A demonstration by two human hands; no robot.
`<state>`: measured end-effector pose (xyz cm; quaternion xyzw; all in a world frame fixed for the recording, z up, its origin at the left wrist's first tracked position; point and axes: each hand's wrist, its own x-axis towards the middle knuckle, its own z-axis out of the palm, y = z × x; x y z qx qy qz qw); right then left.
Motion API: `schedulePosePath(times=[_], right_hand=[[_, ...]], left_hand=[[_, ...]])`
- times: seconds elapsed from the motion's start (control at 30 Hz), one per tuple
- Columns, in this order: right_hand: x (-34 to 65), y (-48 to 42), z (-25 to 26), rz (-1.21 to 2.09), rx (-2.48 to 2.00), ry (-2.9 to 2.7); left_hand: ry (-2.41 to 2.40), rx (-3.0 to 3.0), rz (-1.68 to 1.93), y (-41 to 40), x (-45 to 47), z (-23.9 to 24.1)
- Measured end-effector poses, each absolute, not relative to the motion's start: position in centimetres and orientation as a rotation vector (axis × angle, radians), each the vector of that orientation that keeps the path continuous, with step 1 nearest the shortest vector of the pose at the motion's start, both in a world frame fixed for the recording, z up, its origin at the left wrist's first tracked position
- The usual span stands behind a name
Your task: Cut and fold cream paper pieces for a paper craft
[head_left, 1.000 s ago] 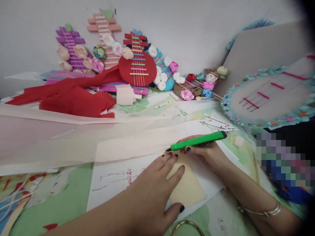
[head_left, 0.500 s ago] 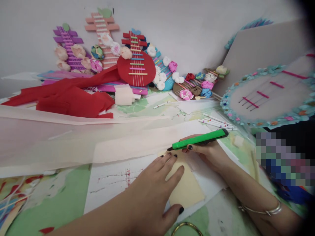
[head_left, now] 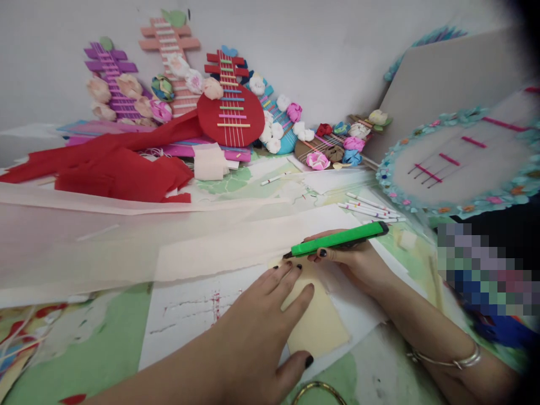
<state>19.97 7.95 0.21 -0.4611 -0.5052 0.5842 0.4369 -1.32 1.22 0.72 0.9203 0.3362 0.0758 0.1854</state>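
Observation:
My left hand (head_left: 268, 315) lies open with spread fingers across a cream-coloured card (head_left: 323, 323), pressing it against white paper (head_left: 185, 309). In my right hand (head_left: 354, 261) is a green box cutter (head_left: 337, 239), held low and slanting. Its dark tip points left, close to the far end of the card and just beyond my left fingertips. Whether the blade touches the card is hard to make out. A sheet of thin, pale translucent material (head_left: 211, 244) borders the card's far side. The white paper bears cut lines and red marks.
Decorated lute shapes, one of them red (head_left: 232, 121), lean along the wall. Red fabric (head_left: 122, 171) lies at the back left. Several white pens (head_left: 371, 211) rest at right, below a flower-edged round fan (head_left: 455, 163). A gold ring-shaped band (head_left: 318, 386) shows at the bottom edge.
The view has shifted slightly, so the background sits a little further left. The box cutter's tip appears slightly further left; both hands keep nearly the same pose.

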Motion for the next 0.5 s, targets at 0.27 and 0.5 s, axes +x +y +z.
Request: schedulePosePath(times=[0.27,0.5], right_hand=[[19.88,7.89,-0.11,1.496,-1.127,-1.309],[20.08,7.97,0.03,1.433,-1.140,-1.325]], left_hand=[[0.946,2.600,0.213,1.26,-1.28,0.71],[0.955,2.594,0.180,1.27,-1.24,0.78]])
